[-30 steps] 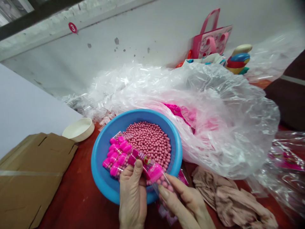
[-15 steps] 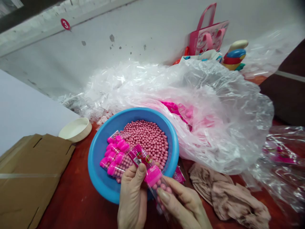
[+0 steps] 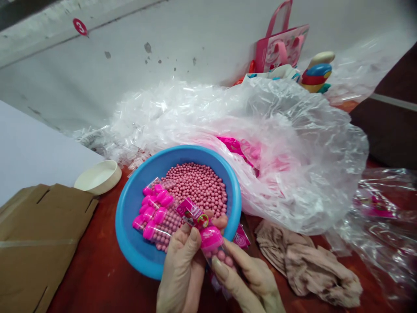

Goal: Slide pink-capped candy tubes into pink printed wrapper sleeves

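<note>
Over the front of a blue basin (image 3: 137, 261), my right hand (image 3: 249, 274) grips a clear tube (image 3: 219, 253) of pink beads with a bright pink cap (image 3: 211, 237). Thumb and fingers pinch it just below the cap. My left hand (image 3: 182, 261) is closed around a pink printed label (image 3: 193, 213) that stands at the cap end; I cannot tell whether the two are joined. In the basin lie loose pink beads (image 3: 198, 184) and, to the left, several filled tubes with pink caps (image 3: 154, 211). My hands hide the tube's lower end in part.
Behind the basin spreads a big clear plastic bag (image 3: 302, 174) with pink pieces inside, beside a heap of clear tubes (image 3: 137, 117). Folded cardboard (image 3: 42, 234) and a white dish (image 3: 99, 178) are left. A crumpled brown cloth (image 3: 312, 265) lies right, a pink bag (image 3: 280, 43) behind.
Fingers of my left hand now show behind the label, and the cap looks more rounded and exposed. The tube stays in my right hand. The whole view has shifted slightly.
</note>
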### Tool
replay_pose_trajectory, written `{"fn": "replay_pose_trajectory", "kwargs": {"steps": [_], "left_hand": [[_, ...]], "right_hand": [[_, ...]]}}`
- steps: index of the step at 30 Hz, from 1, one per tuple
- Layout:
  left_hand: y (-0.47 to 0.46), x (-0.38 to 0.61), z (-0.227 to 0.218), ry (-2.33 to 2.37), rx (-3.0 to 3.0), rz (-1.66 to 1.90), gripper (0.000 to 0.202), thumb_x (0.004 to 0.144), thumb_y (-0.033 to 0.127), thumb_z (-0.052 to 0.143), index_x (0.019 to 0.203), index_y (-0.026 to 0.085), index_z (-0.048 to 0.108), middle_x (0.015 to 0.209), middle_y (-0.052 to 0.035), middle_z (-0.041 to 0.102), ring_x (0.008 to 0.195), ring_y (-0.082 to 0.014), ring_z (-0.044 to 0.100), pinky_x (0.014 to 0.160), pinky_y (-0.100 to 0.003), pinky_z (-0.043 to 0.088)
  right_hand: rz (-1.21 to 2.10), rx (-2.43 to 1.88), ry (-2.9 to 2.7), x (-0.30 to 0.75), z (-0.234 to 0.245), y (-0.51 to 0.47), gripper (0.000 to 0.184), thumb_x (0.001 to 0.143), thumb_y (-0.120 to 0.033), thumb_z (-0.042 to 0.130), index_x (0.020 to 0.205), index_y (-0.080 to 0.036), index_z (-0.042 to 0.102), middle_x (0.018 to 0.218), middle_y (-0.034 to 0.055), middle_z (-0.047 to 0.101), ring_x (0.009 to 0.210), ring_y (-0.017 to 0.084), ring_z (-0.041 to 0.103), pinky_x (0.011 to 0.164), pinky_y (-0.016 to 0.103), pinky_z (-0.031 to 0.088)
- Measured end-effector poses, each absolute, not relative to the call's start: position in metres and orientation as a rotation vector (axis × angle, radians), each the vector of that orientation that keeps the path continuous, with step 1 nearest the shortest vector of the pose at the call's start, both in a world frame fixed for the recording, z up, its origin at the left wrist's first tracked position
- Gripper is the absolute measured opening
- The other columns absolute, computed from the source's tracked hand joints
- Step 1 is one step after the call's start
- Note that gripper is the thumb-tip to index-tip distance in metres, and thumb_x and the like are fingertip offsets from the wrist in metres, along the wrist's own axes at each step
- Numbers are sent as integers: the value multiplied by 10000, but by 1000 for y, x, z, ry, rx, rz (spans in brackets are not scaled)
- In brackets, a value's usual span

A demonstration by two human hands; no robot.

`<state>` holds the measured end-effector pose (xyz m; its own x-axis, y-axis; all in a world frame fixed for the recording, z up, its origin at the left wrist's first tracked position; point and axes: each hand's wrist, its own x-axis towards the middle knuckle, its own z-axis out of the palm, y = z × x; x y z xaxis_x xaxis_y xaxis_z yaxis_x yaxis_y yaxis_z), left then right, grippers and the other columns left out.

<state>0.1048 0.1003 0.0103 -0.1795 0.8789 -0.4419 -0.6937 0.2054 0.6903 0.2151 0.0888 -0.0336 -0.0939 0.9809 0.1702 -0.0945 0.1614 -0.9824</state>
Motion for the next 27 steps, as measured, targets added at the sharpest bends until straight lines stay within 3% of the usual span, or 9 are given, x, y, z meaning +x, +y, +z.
{"fn": "replay_pose_trajectory", "kwargs": {"steps": [5, 9, 12, 16, 20, 27], "left_hand": [[100, 110, 11, 1029, 262, 1449, 266, 638, 271, 860, 863, 156, 776, 727, -97, 787, 512, -173, 681, 560, -289, 580], [101, 112, 14, 1105, 276, 1376, 202, 620, 283, 869, 734, 139, 783, 740, -98, 784, 381, -59, 532, 418, -183, 478], [101, 114, 14, 1095, 260, 1302, 211, 636, 307, 858, 740, 134, 792, 757, -102, 778, 376, -33, 476, 389, -154, 431], [100, 116, 13, 1009, 245, 1313, 306, 715, 422, 775, 799, 130, 807, 715, -114, 764, 421, -109, 573, 437, -224, 510], [99, 115, 12, 1020, 221, 1340, 241, 687, 368, 803, 791, 151, 813, 722, -103, 773, 566, -206, 692, 562, -300, 581], [96, 111, 7, 1151, 336, 1401, 186, 721, 357, 789, 802, 192, 818, 666, -85, 777, 658, -229, 725, 632, -310, 597]], "right_hand": [[1183, -970, -1215, 213, -33, 85, 280, 879, -343, 638, 1151, -355, 702, 733, -70, 751, 600, 82, 700, 595, 87, 529], [1042, -943, -1409, 208, -35, 83, 313, 927, -413, 545, 1145, -252, 700, 645, -28, 701, 493, 88, 653, 534, 104, 518], [889, -944, -1432, 203, -40, 79, 308, 949, -355, 530, 1212, -239, 640, 693, -21, 706, 551, 85, 679, 610, 97, 524], [813, -945, -1413, 202, -42, 77, 283, 958, -325, 527, 1223, -268, 606, 761, -34, 710, 611, 65, 684, 655, 71, 502], [879, -963, -1402, 210, -36, 80, 251, 941, -337, 545, 1168, -276, 634, 696, -55, 677, 550, 55, 651, 624, 64, 490], [1044, -1027, -1329, 218, -38, 82, 260, 901, -354, 603, 1148, -321, 674, 679, -66, 694, 588, 68, 686, 606, 60, 498]]}}
